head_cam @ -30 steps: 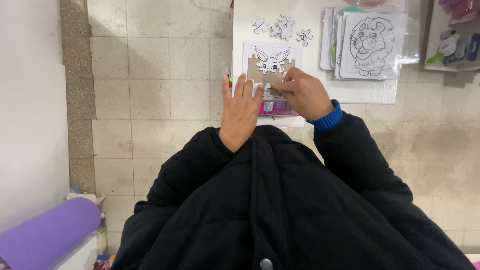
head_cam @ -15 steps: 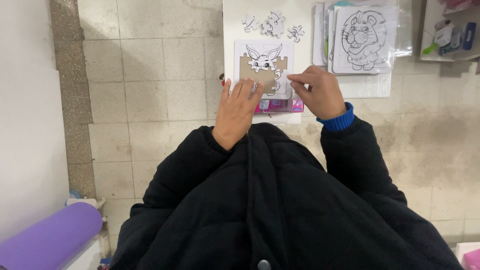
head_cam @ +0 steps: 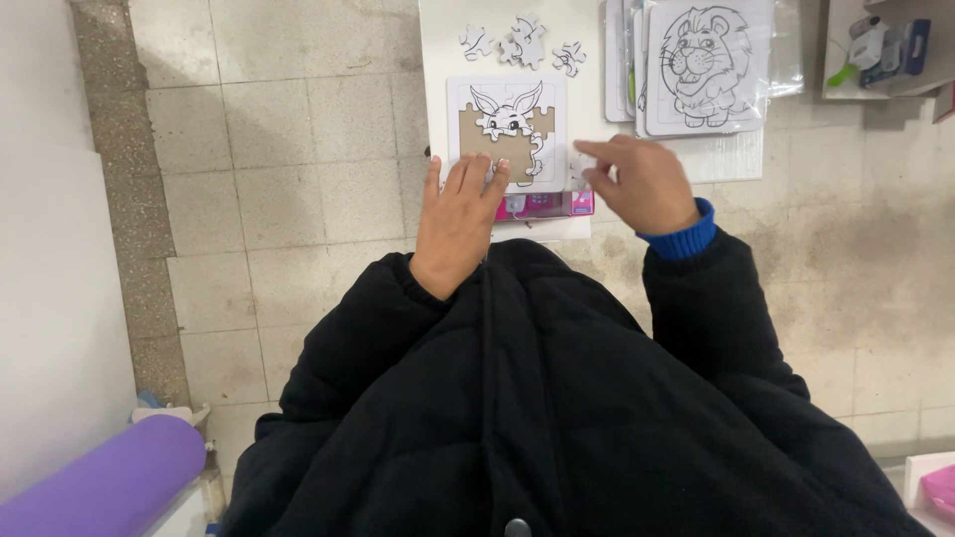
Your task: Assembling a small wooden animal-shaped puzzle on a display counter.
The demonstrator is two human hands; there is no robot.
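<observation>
Hands work at a small white table (head_cam: 438, 60) seen from above, over a tiled floor (head_cam: 298, 149). Left hand (head_cam: 458, 214) lies flat, fingers together and extended, its fingertips resting on the lower edge of a square puzzle tray (head_cam: 506, 132) — pressing it down, not gripping anything. The tray shows a partly built rabbit picture: ears and face are in place at the top, while the brown backing is bare across the lower middle. Right hand (head_cam: 642, 184) sits just beside the tray's right edge, fingers loosely curled and pointing left; a small white puzzle piece (head_cam: 577, 171) lies at its fingertips (whether it is pinched or only touched cannot be told).

Loose pieces (head_cam: 522, 40) lie in a cluster on the table above the tray, apart from it. A pink box (head_cam: 542, 204) sits under the tray's near edge, partly hidden. To the right, a stack of wrapped puzzles with a lion drawing (head_cam: 704, 60) on top rests well clear of both hands.

Person wears a black padded jacket (head_cam: 557, 398) — a blue cuff (head_cam: 681, 239) shows at the right wrist. A purple roll (head_cam: 99, 487) lies at lower left.
</observation>
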